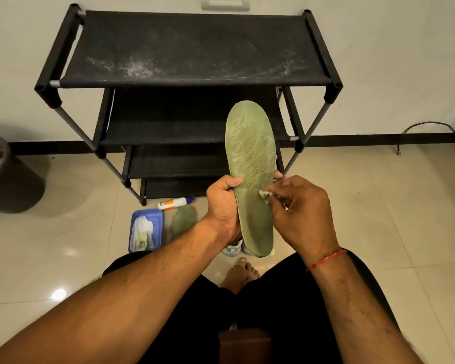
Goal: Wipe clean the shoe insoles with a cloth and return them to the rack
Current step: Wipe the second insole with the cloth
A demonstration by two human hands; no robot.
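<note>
Jutting from left grip [222, 203], green insole [250, 164]

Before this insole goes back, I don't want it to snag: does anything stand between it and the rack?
Nothing visible does. The left hand holds the insole up in front of the rack, the right hand pinching the cloth against it. The glue bottle, blue tray and second insole lie on the floor, lower left.

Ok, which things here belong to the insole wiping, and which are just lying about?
Job in hand: green insole, gripped by left hand; cloth, pinched by right hand; second insole on the floor; rack; probably the blue tray of white wipes.

Lying about: glue bottle; bin; cable.
</note>
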